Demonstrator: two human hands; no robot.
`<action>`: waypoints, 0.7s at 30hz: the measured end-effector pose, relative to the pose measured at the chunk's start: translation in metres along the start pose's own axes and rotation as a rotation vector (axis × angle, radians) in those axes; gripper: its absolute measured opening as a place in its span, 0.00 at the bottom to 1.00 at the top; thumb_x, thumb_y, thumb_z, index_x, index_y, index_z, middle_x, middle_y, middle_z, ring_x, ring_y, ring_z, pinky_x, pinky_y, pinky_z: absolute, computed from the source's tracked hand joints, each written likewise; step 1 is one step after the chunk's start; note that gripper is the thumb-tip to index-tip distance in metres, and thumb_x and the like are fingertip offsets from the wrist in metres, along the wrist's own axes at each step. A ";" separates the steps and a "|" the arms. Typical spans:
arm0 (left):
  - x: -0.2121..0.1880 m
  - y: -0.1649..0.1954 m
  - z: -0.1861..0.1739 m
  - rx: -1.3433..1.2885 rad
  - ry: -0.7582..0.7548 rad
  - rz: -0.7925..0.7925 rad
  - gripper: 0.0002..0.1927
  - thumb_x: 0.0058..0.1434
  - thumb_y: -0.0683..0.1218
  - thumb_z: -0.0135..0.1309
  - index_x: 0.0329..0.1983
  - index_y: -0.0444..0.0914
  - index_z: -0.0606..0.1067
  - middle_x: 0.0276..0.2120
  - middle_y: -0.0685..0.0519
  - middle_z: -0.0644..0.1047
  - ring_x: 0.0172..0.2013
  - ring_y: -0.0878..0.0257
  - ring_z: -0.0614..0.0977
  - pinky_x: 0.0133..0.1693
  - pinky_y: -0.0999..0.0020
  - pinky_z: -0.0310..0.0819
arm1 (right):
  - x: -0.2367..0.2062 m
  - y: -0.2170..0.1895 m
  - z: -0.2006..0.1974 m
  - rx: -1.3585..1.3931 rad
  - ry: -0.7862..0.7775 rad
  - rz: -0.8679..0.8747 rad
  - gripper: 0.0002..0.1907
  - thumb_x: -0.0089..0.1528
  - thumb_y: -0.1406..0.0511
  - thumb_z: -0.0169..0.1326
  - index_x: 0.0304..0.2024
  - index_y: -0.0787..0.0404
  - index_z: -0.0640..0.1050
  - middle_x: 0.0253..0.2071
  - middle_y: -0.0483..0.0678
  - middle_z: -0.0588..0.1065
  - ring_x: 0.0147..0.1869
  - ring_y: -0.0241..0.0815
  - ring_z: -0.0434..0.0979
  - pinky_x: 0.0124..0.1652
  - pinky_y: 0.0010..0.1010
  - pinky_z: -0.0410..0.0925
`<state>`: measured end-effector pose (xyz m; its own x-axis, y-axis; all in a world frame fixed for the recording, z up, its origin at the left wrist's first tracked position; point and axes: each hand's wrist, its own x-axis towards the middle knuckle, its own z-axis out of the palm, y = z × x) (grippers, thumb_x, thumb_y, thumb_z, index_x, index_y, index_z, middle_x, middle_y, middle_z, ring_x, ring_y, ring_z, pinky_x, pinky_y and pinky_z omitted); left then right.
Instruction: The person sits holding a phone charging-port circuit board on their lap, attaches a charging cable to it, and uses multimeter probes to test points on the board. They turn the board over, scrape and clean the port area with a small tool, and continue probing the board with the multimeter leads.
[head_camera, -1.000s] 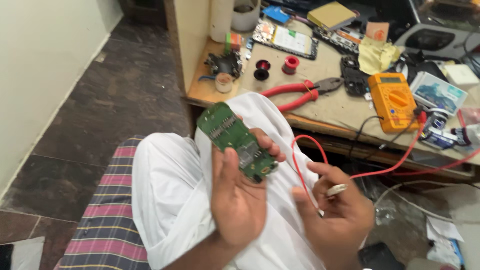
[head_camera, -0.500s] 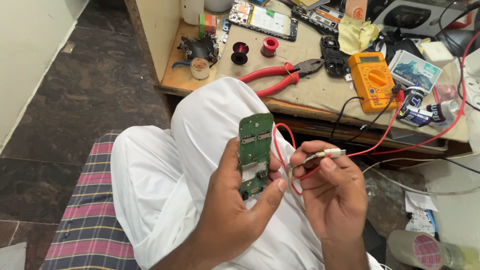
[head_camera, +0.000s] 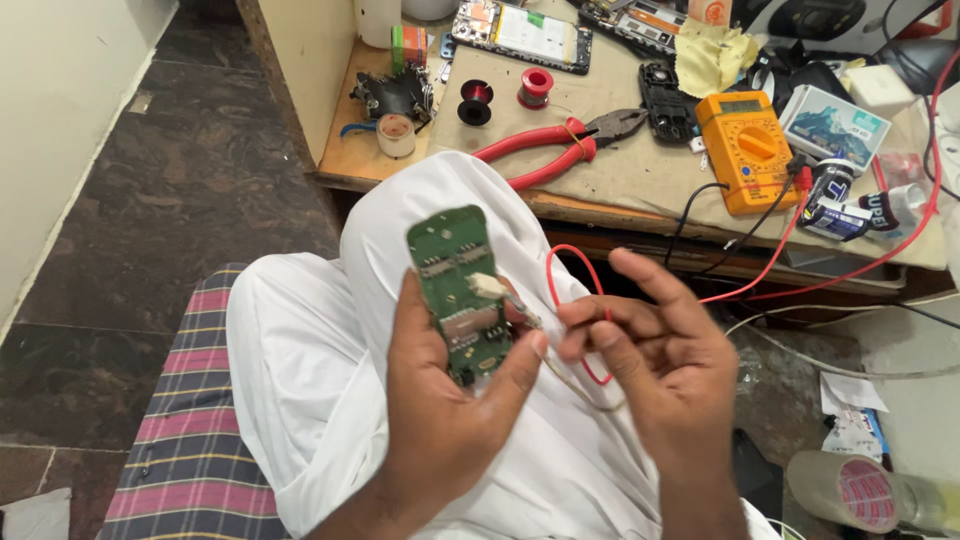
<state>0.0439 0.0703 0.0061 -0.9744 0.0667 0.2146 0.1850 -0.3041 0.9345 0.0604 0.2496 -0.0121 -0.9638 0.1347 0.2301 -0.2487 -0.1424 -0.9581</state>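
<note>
probe tip hidden behind right hand (head_camera: 655, 365) fingers; circuit board (head_camera: 462, 290) btm covered by thumb

A long green printed circuit board (head_camera: 462, 295) with rounded top and small silvery components is standing nearly upright, leaning slightly left, above the white-clothed lap (head_camera: 330, 400). Just right of the board, a thin red wire (head_camera: 556, 300) is looping upward, its lower curve hanging beside the board's bottom end.

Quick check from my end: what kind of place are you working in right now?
Most likely a small electronics repair bench. The left hand holds a green circuit board, and the workbench carries an orange multimeter, red-handled pliers and opened phones.
</note>
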 end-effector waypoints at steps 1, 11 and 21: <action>0.000 0.000 -0.003 -0.002 0.021 0.010 0.25 0.60 0.33 0.62 0.57 0.36 0.64 0.41 0.54 0.76 0.42 0.69 0.80 0.46 0.73 0.77 | 0.001 -0.004 -0.004 -0.129 0.021 -0.002 0.29 0.66 0.77 0.52 0.70 0.70 0.65 0.46 0.63 0.81 0.41 0.43 0.82 0.44 0.33 0.75; -0.005 0.014 -0.044 0.175 0.067 -0.026 0.28 0.62 0.31 0.58 0.62 0.35 0.62 0.43 0.49 0.77 0.39 0.64 0.82 0.42 0.66 0.83 | -0.039 -0.032 -0.124 -0.295 0.282 -0.172 0.05 0.74 0.76 0.55 0.52 0.71 0.74 0.45 0.60 0.80 0.37 0.39 0.79 0.42 0.26 0.72; -0.017 0.005 -0.040 0.065 0.016 -0.016 0.20 0.72 0.35 0.52 0.66 0.30 0.64 0.39 0.40 0.77 0.34 0.54 0.81 0.39 0.53 0.80 | -0.057 0.051 -0.226 -0.247 0.313 0.254 0.09 0.66 0.73 0.55 0.50 0.67 0.77 0.40 0.52 0.81 0.35 0.33 0.74 0.38 0.25 0.70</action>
<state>0.0561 0.0295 -0.0043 -0.9791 0.0558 0.1954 0.1767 -0.2408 0.9544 0.1242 0.4561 -0.1125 -0.9064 0.4202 -0.0427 0.0580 0.0237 -0.9980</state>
